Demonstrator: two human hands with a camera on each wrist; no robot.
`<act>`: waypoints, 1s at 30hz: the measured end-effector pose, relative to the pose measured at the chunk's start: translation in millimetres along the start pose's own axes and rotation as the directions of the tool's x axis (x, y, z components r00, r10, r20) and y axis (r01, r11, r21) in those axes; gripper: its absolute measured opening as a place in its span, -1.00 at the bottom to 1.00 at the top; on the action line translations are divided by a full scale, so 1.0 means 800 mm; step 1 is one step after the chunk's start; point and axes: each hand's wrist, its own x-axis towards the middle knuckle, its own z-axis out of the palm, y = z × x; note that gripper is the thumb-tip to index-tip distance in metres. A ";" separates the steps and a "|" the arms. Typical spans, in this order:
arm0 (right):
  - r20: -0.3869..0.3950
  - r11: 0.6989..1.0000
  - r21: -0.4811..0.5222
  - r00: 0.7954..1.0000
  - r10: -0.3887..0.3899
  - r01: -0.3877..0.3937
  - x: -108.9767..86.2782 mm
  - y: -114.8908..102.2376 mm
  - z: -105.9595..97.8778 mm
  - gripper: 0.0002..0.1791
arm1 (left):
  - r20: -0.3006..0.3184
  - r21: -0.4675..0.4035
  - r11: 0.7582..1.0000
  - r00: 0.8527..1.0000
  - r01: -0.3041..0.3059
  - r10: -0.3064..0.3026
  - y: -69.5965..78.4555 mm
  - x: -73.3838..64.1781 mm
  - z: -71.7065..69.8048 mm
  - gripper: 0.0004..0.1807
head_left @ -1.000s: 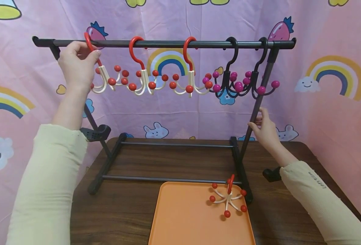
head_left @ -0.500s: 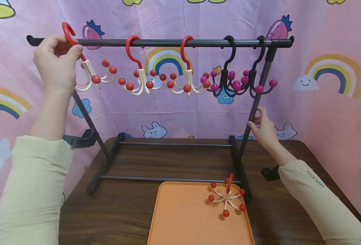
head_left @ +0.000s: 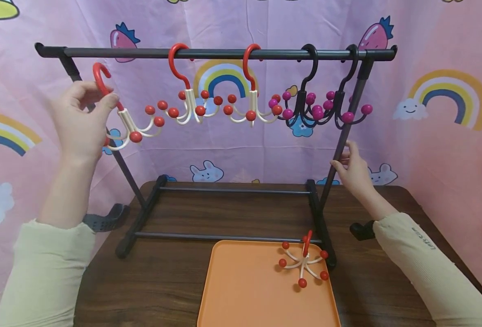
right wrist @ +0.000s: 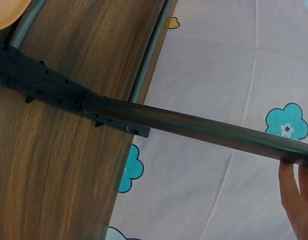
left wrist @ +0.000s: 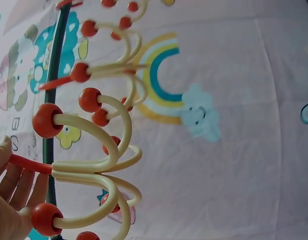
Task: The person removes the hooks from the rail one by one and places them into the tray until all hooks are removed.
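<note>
My left hand (head_left: 83,120) pinches the red hook of a hanger (head_left: 129,120) with cream arms and red ball tips. The hook is off the rack's top bar (head_left: 143,53), just below its left end, and the hanger tilts. In the left wrist view, the hanger's arms (left wrist: 86,167) fan out beyond my fingers. My right hand (head_left: 353,170) holds the rack's right post (head_left: 344,136), with the thumb in front. In the right wrist view, fingertips (right wrist: 289,175) touch that post. Two red-hooked hangers (head_left: 189,97) and two black hangers (head_left: 302,102) with magenta balls hang on the bar.
An orange tray (head_left: 241,290) lies at the front of the wooden table (head_left: 151,281). Another red-and-cream hanger (head_left: 305,259) sits at its far right corner. The rack's base (head_left: 145,220) stands behind the tray. A patterned cloth (head_left: 233,159) hangs behind.
My left hand has moved the hanger left, with its hook coming off the bar, then lowered it below the bar. My right hand stays on the post.
</note>
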 end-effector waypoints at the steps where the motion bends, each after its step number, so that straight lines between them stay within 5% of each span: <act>1: -0.001 1.000 0.001 1.000 -0.001 0.001 0.000 0.000 0.000 -0.44 | -0.001 0.013 1.000 1.000 -0.011 0.011 -0.004 -0.006 0.001 -0.75; 11: 0.001 1.000 -0.006 1.000 0.012 -0.012 -0.001 0.000 0.000 -0.44 | 0.091 0.032 0.992 0.988 -0.126 0.122 -0.046 -0.068 0.024 -0.75; 18: -0.002 1.000 -0.006 1.000 0.001 -0.001 -0.002 0.001 0.001 -0.44 | 0.181 0.090 0.992 0.981 -0.091 0.074 -0.059 -0.106 0.036 -0.71; 30: -0.022 0.999 -0.012 0.999 -0.039 0.038 -0.002 -0.001 0.001 -0.45 | 0.309 -0.089 0.984 0.935 -0.153 0.173 -0.090 -0.159 0.069 -0.80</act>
